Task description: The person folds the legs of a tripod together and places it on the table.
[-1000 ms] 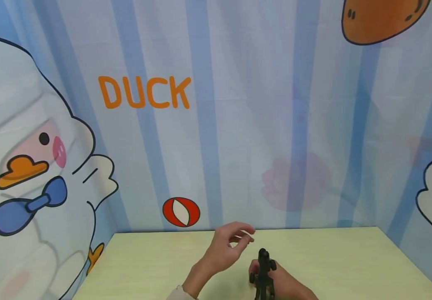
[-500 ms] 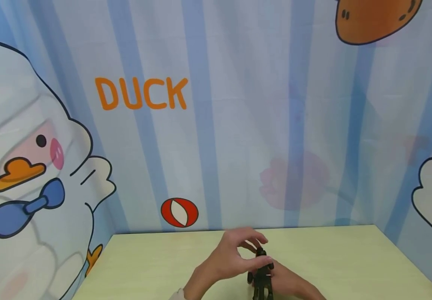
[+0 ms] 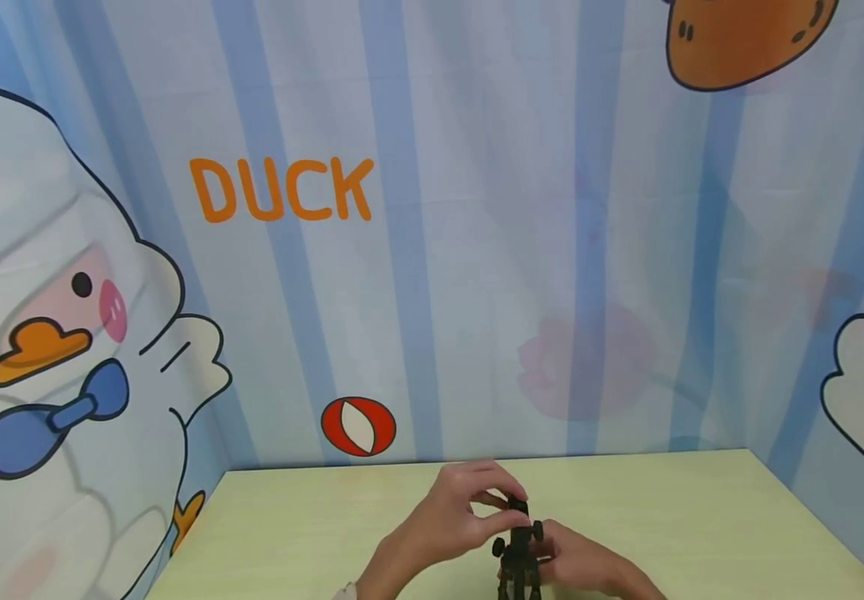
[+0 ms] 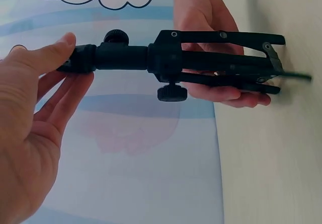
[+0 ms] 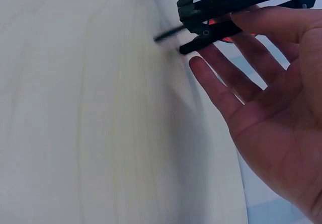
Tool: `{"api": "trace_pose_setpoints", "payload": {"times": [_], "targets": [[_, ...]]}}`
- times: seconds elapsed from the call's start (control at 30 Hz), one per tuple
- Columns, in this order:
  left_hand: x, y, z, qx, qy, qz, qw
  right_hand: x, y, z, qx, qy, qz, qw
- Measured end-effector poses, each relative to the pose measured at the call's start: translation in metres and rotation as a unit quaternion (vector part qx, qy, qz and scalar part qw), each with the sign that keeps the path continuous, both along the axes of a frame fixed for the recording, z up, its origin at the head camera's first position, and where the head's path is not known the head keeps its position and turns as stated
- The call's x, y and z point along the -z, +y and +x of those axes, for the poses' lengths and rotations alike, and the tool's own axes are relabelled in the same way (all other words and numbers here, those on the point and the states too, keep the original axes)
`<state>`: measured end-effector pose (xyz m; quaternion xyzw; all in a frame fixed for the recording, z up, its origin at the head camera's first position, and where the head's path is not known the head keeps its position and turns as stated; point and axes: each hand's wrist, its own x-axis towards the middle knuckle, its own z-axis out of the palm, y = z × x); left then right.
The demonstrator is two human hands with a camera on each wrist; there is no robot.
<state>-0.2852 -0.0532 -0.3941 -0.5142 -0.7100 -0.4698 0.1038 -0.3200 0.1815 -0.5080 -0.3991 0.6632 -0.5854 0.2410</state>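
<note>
A small black tripod (image 3: 521,553), its legs folded nearly together, stands upright close over the table. My left hand (image 3: 469,510) pinches its top end between thumb and fingertips. Two round knobs stick out from the tripod's column and collar, with one knob (image 4: 172,93) at the collar in the left wrist view. Lower down, my right hand (image 3: 583,560) holds the legs, thumb on one side and fingers behind. The leg tips (image 5: 188,48) and a thin centre rod point toward the tabletop in the right wrist view.
The pale yellow table (image 3: 312,521) reaches back to a blue-and-white striped curtain (image 3: 469,250). Printed ducks, a red ball and the word DUCK decorate the curtain, which also closes in both sides.
My left hand has come rightward onto the tripod's top and its fingers have closed there. The tripod has turned a little, with its knobs now on opposite sides. The head view has shifted slightly.
</note>
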Motion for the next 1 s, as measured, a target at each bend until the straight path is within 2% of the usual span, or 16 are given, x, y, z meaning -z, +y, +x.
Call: {"api": "trace_pose_setpoints", "payload": {"times": [0.17, 0.33, 0.57, 0.73, 1.0], "targets": [[-0.001, -0.008, -0.002, 0.011, -0.027, -0.005, 0.9996, -0.001, 0.001, 0.001, -0.009, 0.008, -0.014, 1.0], [-0.004, -0.015, -0.005, 0.003, -0.069, -0.024, 0.9973, -0.001, 0.001, 0.001, 0.015, 0.028, -0.01, 0.999], [-0.005, -0.016, -0.007, -0.025, -0.058, -0.028, 0.9976, 0.001, -0.002, 0.001, 0.07, 0.081, 0.008, 0.994], [-0.003, -0.015, -0.007, -0.065, -0.062, -0.021, 0.9957, 0.001, -0.003, 0.001, 0.094, 0.119, 0.022, 0.988], [0.002, -0.022, -0.009, -0.092, -0.103, 0.005, 0.9904, 0.005, 0.005, 0.003, 0.114, 0.082, 0.054, 0.989]]}}
